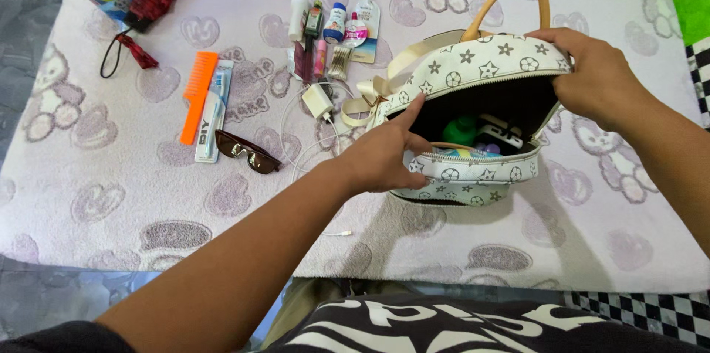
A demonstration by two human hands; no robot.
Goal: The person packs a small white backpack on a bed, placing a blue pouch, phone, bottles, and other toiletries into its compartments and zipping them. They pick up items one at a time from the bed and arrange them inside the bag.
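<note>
While both my hands hold one white star-printed backpack (473,72) open.
Left hand (384,153) pinches its front rim, right hand (592,76) clamps the top; one orange comb (198,94), one pair of brown sunglasses (248,152) lie apart.

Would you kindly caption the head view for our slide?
Both hands, left and right, hold open a white patterned backpack on a lilac blanket.
</note>
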